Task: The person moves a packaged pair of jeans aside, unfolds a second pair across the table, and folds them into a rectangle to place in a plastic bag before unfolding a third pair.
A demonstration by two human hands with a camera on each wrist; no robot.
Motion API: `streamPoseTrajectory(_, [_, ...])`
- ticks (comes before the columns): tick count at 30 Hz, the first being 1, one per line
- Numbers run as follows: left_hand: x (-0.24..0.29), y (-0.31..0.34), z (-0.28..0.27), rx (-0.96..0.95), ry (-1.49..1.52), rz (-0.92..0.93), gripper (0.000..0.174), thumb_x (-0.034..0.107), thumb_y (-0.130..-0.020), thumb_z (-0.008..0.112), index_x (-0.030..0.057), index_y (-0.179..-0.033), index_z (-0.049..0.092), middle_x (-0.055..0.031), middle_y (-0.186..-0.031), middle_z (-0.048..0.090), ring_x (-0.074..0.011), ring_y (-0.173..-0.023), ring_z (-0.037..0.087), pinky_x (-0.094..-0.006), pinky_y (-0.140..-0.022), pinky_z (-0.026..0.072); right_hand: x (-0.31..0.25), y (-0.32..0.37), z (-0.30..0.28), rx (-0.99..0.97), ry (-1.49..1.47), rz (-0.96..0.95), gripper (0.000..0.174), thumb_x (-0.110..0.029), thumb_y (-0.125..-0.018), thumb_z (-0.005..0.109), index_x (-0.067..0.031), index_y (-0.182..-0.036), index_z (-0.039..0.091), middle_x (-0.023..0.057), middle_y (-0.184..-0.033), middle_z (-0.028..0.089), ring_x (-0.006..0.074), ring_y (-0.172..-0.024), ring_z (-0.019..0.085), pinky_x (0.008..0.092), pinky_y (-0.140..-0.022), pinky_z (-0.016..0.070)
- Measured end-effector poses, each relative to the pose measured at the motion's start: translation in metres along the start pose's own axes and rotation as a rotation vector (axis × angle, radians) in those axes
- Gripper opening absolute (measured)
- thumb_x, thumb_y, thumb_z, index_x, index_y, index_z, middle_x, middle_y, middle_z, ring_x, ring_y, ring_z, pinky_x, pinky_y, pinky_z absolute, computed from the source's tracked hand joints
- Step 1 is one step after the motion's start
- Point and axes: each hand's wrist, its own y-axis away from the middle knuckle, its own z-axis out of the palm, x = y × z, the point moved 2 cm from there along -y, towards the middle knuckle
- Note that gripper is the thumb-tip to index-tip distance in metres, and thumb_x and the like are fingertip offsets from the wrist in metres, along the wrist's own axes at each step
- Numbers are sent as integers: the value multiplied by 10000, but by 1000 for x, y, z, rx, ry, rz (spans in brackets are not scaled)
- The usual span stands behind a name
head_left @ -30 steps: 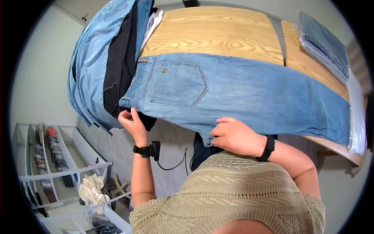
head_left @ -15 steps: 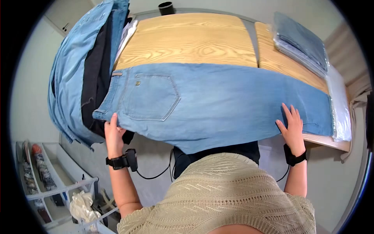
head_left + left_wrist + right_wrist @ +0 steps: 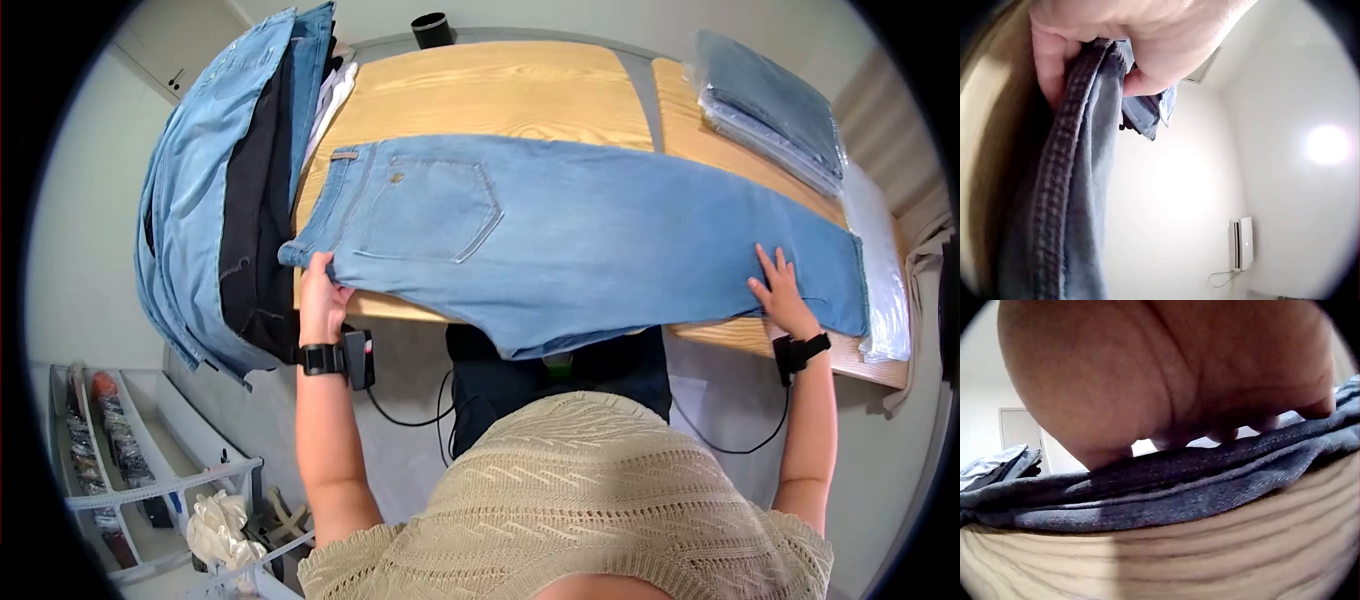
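A pair of blue jeans (image 3: 600, 230), folded lengthwise with a back pocket on top, lies across the wooden table (image 3: 500, 90). Its waistband is at the left and its hems at the right. My left hand (image 3: 320, 300) pinches the edge by the waistband; in the left wrist view thumb and fingers (image 3: 1050, 62) close on either side of the denim. Near the hems my right hand (image 3: 785, 298) rests on the leg with fingers spread. In the right wrist view its fingertips press down on the layered denim (image 3: 1147, 481).
A pile of denim and black garments (image 3: 210, 190) hangs over the table's left end. Plastic-wrapped folded clothes (image 3: 770, 110) lie at the back right, with a clear plastic bag (image 3: 880, 270) below them. A black cup (image 3: 432, 30) stands behind the table. Divided storage bins (image 3: 160, 480) sit low at the left.
My right hand has gone from the crotch edge to the leg near the hems and flattened there. The left hand now pinches the waist edge. The jeans have shifted farther back onto the table.
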Motion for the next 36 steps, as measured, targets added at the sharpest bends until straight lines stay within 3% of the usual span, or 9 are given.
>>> streamPoseTrajectory(4, [4,13,-11,32,-124,79,394,178,-808,566,13,-1158,488,-103,-1080,582,-235,-904,611,-370,-744,529,-5,3,-5,-42,-23,-23,592,-341,-928,508,-256,-1454,251,266,-1497,128,527,-1345,114,479,-1112,168])
streamPoseTrajectory(9, [20,14,-31,55,-231,51,395,340,-860,585,5,-1066,556,-90,-934,633,-197,-771,631,-323,-699,523,-77,25,-35,-78,86,237,573,-310,-903,553,-253,-1423,322,175,-1494,236,427,-1365,207,538,-1083,206])
streamPoseTrajectory(11, [37,24,-28,79,-262,54,410,386,-859,590,6,-1014,579,-84,-881,638,-182,-731,628,-303,-671,522,-110,34,-34,75,399,172,510,-277,-866,594,-203,-1346,439,134,-1436,360,364,-1323,319,564,-1051,244])
streamPoseTrajectory(14, [38,9,-40,68,-313,23,409,422,-848,620,20,-920,615,-83,-826,643,-153,-691,618,-252,-595,512,-188,40,1,292,-51,-444,442,-247,-835,623,-112,-1246,530,142,-1338,473,330,-1241,425,523,-1044,275])
streamPoseTrajectory(16, [37,-8,-46,143,-433,62,324,343,-848,638,27,-917,615,-80,-827,642,-149,-690,613,-245,-592,510,-265,52,9,94,-236,-684,451,-278,-875,581,-117,-1288,496,157,-1350,461,338,-1266,406,504,-1061,267])
streamPoseTrajectory(26, [26,-19,-68,183,-416,226,280,163,-882,582,3,-1105,523,-137,-1025,585,-223,-870,593,-336,-696,525,-306,63,72,300,291,-799,693,-181,-717,700,-207,-1355,430,172,-1391,383,390,-1272,368,572,-1017,300])
streamPoseTrajectory(28, [42,2,-57,478,-1042,940,230,95,-864,540,-5,-1071,551,-168,-1034,587,-277,-933,574,-368,-813,477,-302,59,84,361,288,-798,735,-147,-671,717,-216,-1348,439,169,-1387,387,385,-1267,376,561,-1018,309])
streamPoseTrajectory(32, [43,75,6,-255,-1455,1413,462,-72,-692,469,47,-1126,572,-136,-1159,574,-310,-1152,496,-417,-979,365,-305,65,72,251,72,-783,762,-106,-628,742,-218,-1329,463,164,-1374,403,379,-1258,390,531,-1022,327])
streamPoseTrajectory(36, [30,67,3,-415,-1721,1346,458,-75,-704,497,70,-1133,564,-105,-1208,554,-261,-1196,487,-421,-994,363,-302,62,61,196,66,-794,706,-105,-657,735,-209,-1307,481,164,-1360,421,383,-1257,396,512,-1029,335])
